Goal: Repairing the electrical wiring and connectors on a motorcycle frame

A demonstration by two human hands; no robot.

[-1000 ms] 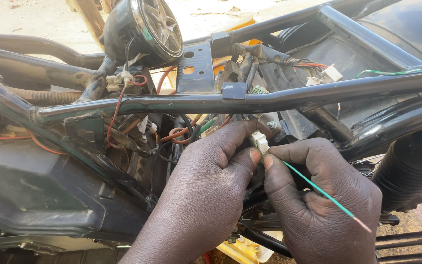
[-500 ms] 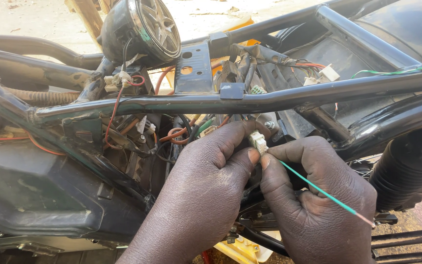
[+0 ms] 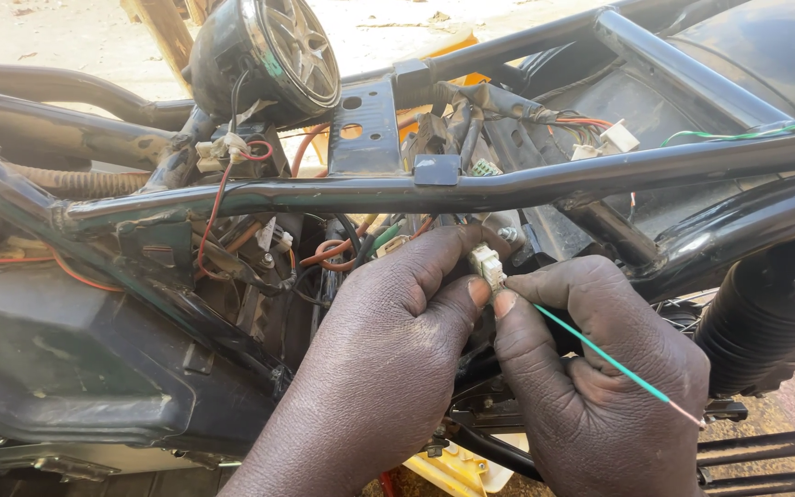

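Left hand [image 3: 388, 359]: fingers curled, thumb and forefinger pinched on a small white plastic connector [image 3: 487, 265]. Right hand [image 3: 600, 387]: closed likewise, thumb tip pressed against the connector's lower end, gripping the green wire [image 3: 600, 353] that ran from it across the knuckles. Connector: pale, blocky, slightly soiled, held just below the black frame tube [image 3: 471, 189] of a stripped motorcycle, amid red and orange wiring [image 3: 218, 212]. Round headlamp housing [image 3: 269, 55] stood above, upper left.

The hands hide the white connector's [image 3: 487, 265] lower end; the black frame tube [image 3: 471, 189] leaves frame right.
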